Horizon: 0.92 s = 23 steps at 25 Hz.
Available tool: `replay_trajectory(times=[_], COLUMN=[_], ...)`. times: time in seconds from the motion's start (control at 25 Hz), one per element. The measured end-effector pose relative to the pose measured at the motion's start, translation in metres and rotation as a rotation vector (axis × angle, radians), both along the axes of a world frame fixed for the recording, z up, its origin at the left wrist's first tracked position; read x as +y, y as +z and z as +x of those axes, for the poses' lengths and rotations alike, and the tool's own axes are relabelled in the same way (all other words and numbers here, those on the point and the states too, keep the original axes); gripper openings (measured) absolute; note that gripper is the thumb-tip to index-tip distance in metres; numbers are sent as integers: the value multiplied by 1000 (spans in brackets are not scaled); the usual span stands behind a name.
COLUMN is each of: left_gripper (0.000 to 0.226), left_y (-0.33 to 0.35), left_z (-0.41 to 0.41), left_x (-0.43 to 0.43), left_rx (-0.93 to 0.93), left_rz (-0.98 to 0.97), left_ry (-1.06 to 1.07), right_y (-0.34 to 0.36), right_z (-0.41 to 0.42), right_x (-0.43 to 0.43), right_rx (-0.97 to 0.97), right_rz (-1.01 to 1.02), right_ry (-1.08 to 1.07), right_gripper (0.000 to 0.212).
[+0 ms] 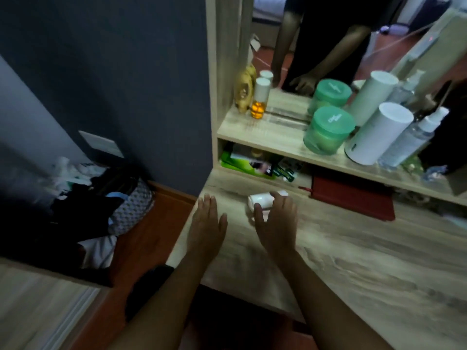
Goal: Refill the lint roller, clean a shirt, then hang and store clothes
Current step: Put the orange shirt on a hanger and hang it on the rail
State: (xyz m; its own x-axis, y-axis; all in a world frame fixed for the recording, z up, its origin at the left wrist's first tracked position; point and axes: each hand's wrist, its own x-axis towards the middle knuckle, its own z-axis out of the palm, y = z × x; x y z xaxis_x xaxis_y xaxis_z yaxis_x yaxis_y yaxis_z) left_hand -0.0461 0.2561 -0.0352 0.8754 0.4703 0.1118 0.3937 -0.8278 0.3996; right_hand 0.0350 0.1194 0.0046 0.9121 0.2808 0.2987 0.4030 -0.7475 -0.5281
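The lint roller (260, 201) lay on its side near the desk's (353, 261) back left corner, the right hand (276, 223) arched over it, grip unclear, left hand (207, 223) flat and spread; a firm pinch across the barrel would probably serve best.

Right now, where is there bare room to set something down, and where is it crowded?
The widest bare patch is the desk top right of the right hand, in front of the flat red item. A smaller one lies on the upper shelf between the orange bottle and the green jar. Crowded: the shelf's right end, around the white cylinder.
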Motion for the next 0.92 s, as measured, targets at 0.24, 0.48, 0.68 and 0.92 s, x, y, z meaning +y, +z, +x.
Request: replay_trajectory(times=[0.24, 0.48, 0.68, 0.92], left_gripper=[60, 56, 55, 55], left_y=[183, 350, 446, 536], left_z=[-85, -263, -452, -628], left_x=[118, 214, 281, 326], left_rx=[-320, -437, -407, -265], left_rz=[361, 793, 1063, 1371], left_ry=[164, 423, 624, 742], right_y=[172, 318, 406, 483], right_z=[-30, -175, -332, -481], right_x=[141, 285, 383, 468], right_rx=[-324, -547, -727, -839], right_rz=[218, 387, 463, 621], right_ry=[604, 1006, 1255, 1309], right_gripper=[37, 36, 32, 39])
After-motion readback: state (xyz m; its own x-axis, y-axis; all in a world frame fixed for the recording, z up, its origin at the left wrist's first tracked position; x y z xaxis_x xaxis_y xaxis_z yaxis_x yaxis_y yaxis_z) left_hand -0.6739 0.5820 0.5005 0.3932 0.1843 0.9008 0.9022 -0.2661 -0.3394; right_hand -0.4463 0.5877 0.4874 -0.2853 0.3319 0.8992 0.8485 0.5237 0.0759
